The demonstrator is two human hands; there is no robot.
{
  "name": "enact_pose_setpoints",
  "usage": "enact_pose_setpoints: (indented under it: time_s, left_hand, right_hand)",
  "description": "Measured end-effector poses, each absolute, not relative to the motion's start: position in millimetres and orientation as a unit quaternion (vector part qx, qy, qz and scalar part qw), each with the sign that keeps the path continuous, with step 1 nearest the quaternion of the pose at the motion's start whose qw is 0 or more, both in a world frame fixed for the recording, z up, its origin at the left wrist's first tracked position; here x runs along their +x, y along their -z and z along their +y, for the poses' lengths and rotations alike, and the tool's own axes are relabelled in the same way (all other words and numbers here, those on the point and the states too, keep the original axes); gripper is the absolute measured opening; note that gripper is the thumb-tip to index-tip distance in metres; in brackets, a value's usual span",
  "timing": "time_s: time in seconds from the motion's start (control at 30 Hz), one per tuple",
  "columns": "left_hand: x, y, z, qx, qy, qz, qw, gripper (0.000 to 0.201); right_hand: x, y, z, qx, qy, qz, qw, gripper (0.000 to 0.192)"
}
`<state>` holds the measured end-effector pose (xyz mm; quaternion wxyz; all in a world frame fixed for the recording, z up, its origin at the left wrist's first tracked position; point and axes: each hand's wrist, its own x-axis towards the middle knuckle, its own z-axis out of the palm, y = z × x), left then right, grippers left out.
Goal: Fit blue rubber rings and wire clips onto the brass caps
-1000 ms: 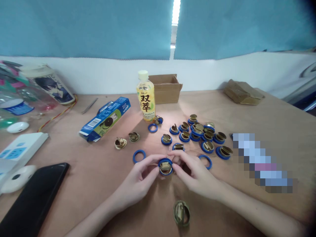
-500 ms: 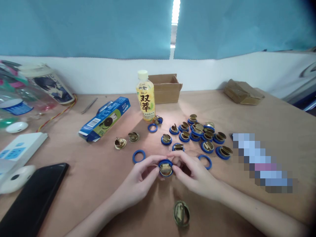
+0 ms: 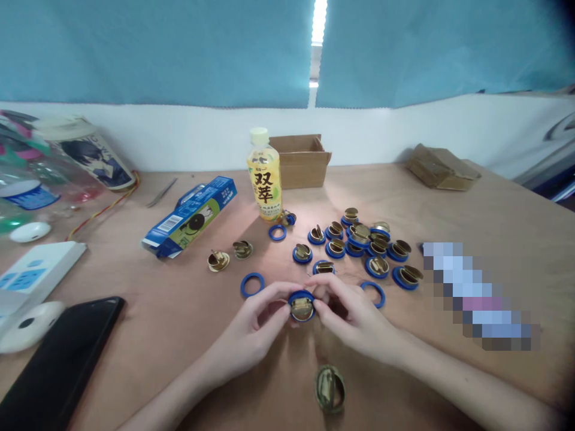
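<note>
- The left hand (image 3: 251, 326) and right hand (image 3: 354, 317) meet at the lower centre of the frame, and their fingers (image 3: 274, 293) pinch one brass disc with a blue ring (image 3: 301, 306) narrowly from both sides, just above the worktop (image 3: 449, 197).
- Both wrists lie low, with the forearms running in from the bottom edge; the left comes from the lower left, the right from the lower right.
- A bare brass disc (image 3: 330, 388) lies just below the hands, near the bottom edge.
- Loose blue rings (image 3: 252, 285) lie just beside the hands, one to the left and one to the right.
- Right of centre sits a cluster of ringed discs (image 3: 359, 239); two plain brass discs (image 3: 229, 254) lie left of centre.
- At upper centre stands a yellow bottle (image 3: 265, 179), its label reading 双萃.
- Behind the bottle is an open cardboard box (image 3: 302, 158).
- Left of the bottle lies a blue carton (image 3: 191, 215) bearing a barcode; its print is too small to read.
- A black phone (image 3: 58, 365) lies at the lower left.
</note>
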<state>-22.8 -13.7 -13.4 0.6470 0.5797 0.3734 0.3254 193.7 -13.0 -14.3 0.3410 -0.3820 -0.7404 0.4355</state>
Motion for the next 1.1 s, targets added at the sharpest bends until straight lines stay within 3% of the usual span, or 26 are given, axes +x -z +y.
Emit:
enact_pose_setpoints:
  time_s: [0.93,1.1]
  left_hand:
    - [-19.1,10.0,-14.5,0.583,-0.332,0.359,0.649,0.021]
    - [-22.1,13.4,-17.4,0.656,-0.316,0.351,0.589,0.025]
  right_hand:
    - [192.9,14.1,-14.0,-0.376,-0.449,-0.735,0.342,0.018]
    - [194.1,14.1,-14.5,-0.379,-0.440,-0.742,0.334,0.023]
